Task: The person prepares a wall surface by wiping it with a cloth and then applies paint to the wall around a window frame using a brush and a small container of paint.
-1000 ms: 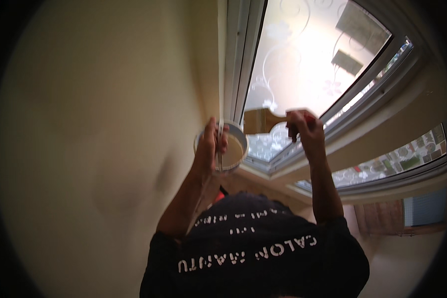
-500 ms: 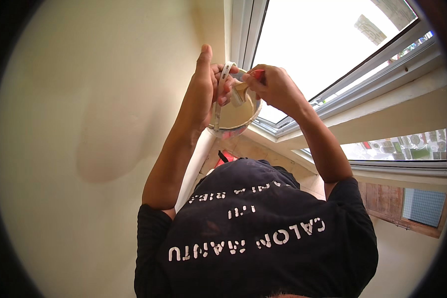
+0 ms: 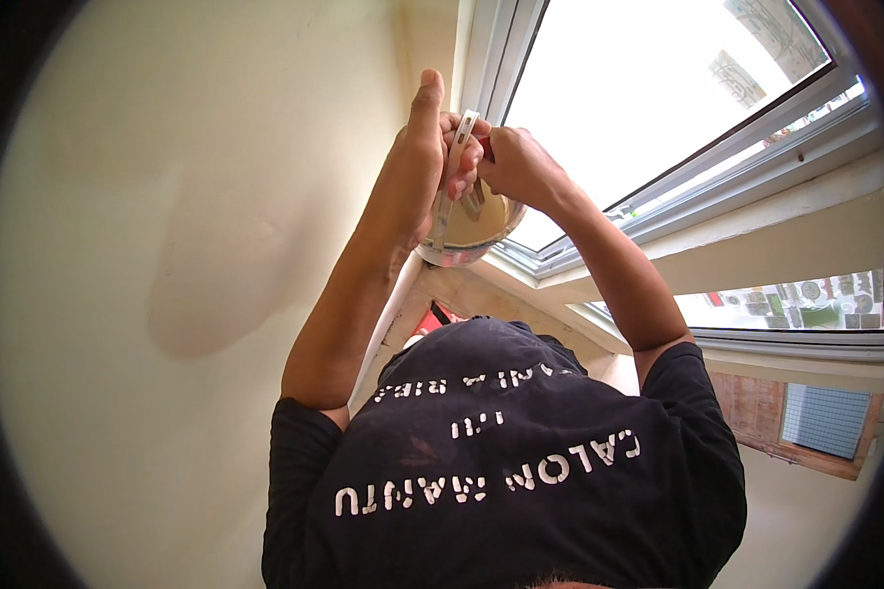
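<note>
Up by the bright window (image 3: 648, 108), both hands meet over the paint bucket (image 3: 455, 258)! The left hand (image 3: 422, 167) hooks its curled fingers round the pale handle (image 3: 465, 130), thumb sticking straight up, and the bucket hangs beneath it. Close in from the other side comes the right hand (image 3: 525, 165), closed on the paintbrush (image 3: 474, 203), a flash of red showing at its fingers. Down goes the line of the brush head, inside the rim, above cream paint (image 3: 473, 226); whether bristles touch it, I cannot tell. To the left, a cream wall (image 3: 138, 157) carries a soft shadow; below, a dark printed shirt (image 3: 521, 422), and past it something red (image 3: 430, 322) low down.
</note>
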{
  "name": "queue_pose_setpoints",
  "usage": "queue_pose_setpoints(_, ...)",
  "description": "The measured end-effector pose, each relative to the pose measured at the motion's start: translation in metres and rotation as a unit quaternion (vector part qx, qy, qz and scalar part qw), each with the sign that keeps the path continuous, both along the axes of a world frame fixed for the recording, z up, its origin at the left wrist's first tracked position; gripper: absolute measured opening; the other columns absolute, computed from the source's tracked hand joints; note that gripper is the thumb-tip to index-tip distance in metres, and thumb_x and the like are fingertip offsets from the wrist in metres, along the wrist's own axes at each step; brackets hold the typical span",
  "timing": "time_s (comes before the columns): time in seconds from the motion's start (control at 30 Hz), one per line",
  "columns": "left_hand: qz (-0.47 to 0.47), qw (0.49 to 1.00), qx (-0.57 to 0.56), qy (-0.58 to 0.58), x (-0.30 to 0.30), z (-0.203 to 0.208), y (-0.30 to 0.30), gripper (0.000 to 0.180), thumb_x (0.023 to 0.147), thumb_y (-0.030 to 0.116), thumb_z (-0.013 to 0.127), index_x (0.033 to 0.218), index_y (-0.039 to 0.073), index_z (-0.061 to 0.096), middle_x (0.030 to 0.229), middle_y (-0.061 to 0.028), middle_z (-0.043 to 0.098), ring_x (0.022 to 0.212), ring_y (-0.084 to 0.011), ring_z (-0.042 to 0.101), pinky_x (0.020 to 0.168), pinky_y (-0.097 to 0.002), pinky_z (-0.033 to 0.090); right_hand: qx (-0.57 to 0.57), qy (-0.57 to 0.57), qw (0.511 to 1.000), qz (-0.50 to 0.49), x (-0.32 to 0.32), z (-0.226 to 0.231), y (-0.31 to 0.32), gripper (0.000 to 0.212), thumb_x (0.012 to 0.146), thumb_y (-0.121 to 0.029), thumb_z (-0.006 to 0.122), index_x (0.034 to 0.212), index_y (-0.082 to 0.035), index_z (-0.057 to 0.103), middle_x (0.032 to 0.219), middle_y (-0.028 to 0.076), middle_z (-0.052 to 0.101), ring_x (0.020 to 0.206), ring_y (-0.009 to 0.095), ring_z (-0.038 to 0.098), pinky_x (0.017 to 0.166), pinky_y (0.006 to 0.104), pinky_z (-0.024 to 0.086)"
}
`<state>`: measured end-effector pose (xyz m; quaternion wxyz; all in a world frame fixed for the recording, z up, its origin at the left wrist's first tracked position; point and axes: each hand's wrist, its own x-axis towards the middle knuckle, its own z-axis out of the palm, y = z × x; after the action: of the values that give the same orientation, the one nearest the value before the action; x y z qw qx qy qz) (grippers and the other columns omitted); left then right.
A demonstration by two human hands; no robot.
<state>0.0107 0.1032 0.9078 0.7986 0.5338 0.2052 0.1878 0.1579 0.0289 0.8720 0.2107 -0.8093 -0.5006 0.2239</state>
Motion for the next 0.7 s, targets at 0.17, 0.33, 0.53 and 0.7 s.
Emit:
queue_pose_setpoints(0.17, 0.007, 1.0, -0.009, -0.017, 0.001, -0.005, 0.001, 0.085, 0.095, 0.072, 0.024, 0.103, -0.007, 0.055, 0.06, 0.0009, 0.045, 0.046, -0.0065, 0.037, 0.047, -0.0194, 0.033, 0.004, 0.008, 1.0, 0.002, 0.002, -0.005, 0.002, 0.023, 0.086, -0.021, 0.06, 0.083, 0.001, 0.066, 0.072, 0.018, 0.064, 0.066, 0.029, 0.064, 0.064, 0.0391, 0.051)
queue_pose_setpoints(0.33, 0.015, 1.0, -0.013, -0.01, 0.005, -0.009, 0.001, 0.087, 0.094, 0.074, 0.024, 0.104, -0.007, 0.056, 0.06, 0.0014, 0.044, 0.047, -0.0069, 0.037, 0.048, -0.0207, 0.033, 0.03, 0.075, 0.997, -0.022, 0.015, 0.002, -0.007, 0.031, 0.091, -0.027, 0.06, 0.085, 0.003, 0.066, 0.069, 0.014, 0.065, 0.063, 0.022, 0.064, 0.061, 0.0359, 0.051)
queue_pose_setpoints(0.53, 0.04, 0.999, 0.002, 0.018, 0.006, -0.013, -0.001, 0.09, 0.091, 0.078, 0.024, 0.102, -0.005, 0.057, 0.059, 0.001, 0.043, 0.05, -0.0082, 0.036, 0.05, -0.0235, 0.032, 0.103, 0.164, 0.979, -0.057, 0.038, 0.01, -0.026, 0.033, 0.095, -0.03, 0.061, 0.09, 0.003, 0.068, 0.068, 0.006, 0.066, 0.056, 0.009, 0.061, 0.045, 0.0232, 0.044)
queue_pose_setpoints(0.7, 0.064, 0.997, -0.011, 0.031, 0.006, -0.008, -0.006, 0.092, 0.089, 0.08, 0.024, 0.102, -0.006, 0.057, 0.058, 0.0007, 0.044, 0.048, -0.0085, 0.036, 0.049, -0.0238, 0.031, 0.17, 0.31, 0.928, -0.116, 0.064, -0.002, -0.051, 0.031, 0.096, -0.029, 0.062, 0.097, 0.001, 0.068, 0.071, 0.007, 0.066, 0.055, 0.008, 0.06, 0.039, 0.0182, 0.038)
